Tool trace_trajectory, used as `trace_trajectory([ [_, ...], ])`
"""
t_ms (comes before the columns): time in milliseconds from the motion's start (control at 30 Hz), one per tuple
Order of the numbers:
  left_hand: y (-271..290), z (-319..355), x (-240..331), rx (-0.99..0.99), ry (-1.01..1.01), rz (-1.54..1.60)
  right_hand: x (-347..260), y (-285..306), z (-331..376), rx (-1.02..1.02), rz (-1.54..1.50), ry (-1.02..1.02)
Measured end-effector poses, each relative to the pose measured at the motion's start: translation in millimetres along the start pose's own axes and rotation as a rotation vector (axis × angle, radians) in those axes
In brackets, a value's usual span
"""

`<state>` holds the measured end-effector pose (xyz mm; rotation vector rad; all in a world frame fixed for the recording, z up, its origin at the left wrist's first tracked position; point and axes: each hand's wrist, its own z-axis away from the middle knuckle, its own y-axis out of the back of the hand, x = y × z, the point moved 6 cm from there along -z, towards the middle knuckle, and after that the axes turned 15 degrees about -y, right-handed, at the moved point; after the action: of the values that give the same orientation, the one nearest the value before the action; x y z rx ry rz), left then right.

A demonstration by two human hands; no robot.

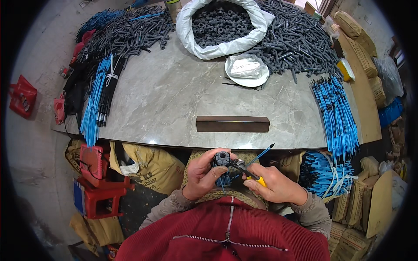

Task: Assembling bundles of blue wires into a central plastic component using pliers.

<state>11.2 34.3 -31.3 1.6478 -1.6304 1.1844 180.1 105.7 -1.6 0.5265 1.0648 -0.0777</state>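
My left hand (pixel 201 175) is closed round a dark grey, round plastic fitting (pixel 221 161) with a hole in its middle, held over my lap. My right hand (pixel 275 184) grips a pair of pliers (pixel 245 170) with yellow handles. The metal jaws are right beside the fitting; whether they bite on it I cannot tell. A thin blue rod (pixel 264 152) with a black tip sticks out past the pliers toward the table. More blue strands (pixel 223 180) hang below the fitting, partly hidden by my fingers.
A brown bar (pixel 232 124) lies near the front edge of the grey table (pixel 165 95). Behind it are a white plate (pixel 257 82), a white sack (pixel 187 37) of fittings and piles of dark plastic parts (pixel 300 39). Blue rods lie bundled left (pixel 96 98) and right (pixel 335 115). Red stools (pixel 104 198) stand left.
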Motion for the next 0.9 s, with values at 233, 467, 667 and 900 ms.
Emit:
trace_trajectory([
  [233, 0, 0, 0, 0.019, 0.004, -0.02, 4, -3, -3, -0.016, 0.0, -0.041],
  [467, 0, 1, -2, 0.058, 0.0, -0.038, 8, -13, -6, 0.037, -0.01, -0.057],
  [667, 0, 1, -1, 0.076, 0.0, -0.082, 8, -20, -8, 0.031, -0.079, -0.071],
  [900, 3, 1, -8, 0.099, -0.018, -0.104, -2, -12, -12, 0.078, -0.008, -0.062],
])
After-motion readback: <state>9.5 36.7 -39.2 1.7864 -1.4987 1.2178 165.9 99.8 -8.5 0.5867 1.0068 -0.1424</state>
